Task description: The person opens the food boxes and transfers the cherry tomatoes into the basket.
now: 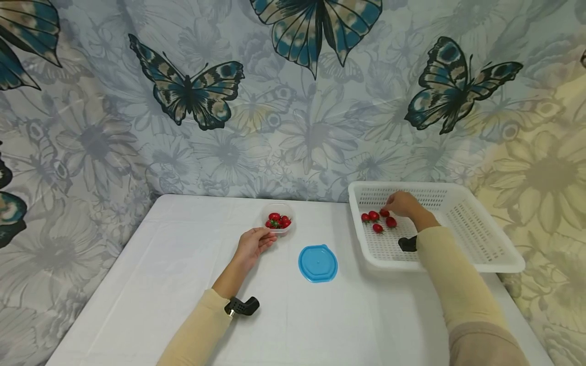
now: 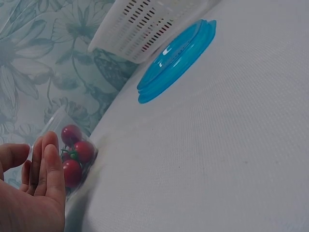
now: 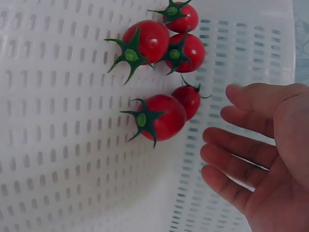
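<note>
Several small red cherry tomatoes (image 1: 377, 229) with green stalks lie in a white perforated basket (image 1: 499, 262). My right hand (image 1: 403, 204) reaches into the basket beside them; in the right wrist view its fingers (image 3: 236, 142) are loosely bent, apart from the nearest tomato (image 3: 188, 101), and hold nothing. A small clear plastic container (image 1: 285, 232) bears more tomatoes (image 2: 72, 173). At its near side is my left hand (image 1: 254, 246), fingers fairly straight and thumb apart. Whether the left fingertips touch the container's wall I cannot tell.
A blue lid (image 1: 318, 263) lies flat on the white-covered table (image 1: 137, 284), between the container and the basket. Behind the table hangs a floral cloth (image 1: 316, 137) with butterflies. The basket's raised walls surround the right hand.
</note>
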Motion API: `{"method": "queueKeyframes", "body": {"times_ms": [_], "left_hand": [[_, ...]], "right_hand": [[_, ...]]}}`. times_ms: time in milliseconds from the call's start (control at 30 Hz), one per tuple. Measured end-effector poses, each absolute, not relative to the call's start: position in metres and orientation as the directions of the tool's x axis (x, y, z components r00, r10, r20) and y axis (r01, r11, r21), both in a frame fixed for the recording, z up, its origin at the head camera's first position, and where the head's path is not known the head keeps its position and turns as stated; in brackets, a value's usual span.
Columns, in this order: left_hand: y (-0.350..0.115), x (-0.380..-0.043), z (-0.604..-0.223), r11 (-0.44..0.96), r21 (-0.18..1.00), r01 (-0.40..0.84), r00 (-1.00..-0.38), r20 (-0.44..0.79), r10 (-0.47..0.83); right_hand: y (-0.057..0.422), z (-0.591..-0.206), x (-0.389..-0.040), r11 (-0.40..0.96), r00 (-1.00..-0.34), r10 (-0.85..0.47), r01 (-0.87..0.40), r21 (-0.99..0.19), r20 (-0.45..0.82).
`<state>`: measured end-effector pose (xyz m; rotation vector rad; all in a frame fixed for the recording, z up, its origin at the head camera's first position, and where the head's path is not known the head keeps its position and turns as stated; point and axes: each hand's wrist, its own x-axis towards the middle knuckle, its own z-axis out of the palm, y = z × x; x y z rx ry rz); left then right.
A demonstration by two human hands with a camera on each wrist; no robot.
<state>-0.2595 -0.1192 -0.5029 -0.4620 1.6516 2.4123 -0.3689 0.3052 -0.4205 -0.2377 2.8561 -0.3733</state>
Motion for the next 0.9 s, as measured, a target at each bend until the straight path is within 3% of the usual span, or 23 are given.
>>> {"method": "queueKeyframes", "body": {"times_ms": [900], "left_hand": [[-0.119,-0.262,-0.505,-0.392,0.864,-0.316,-0.934,-0.356,-0.031]], "right_hand": [[0.270,-0.390,-0.363,0.908,-0.943,-0.312,-0.262,-0.327,-0.112]]}}
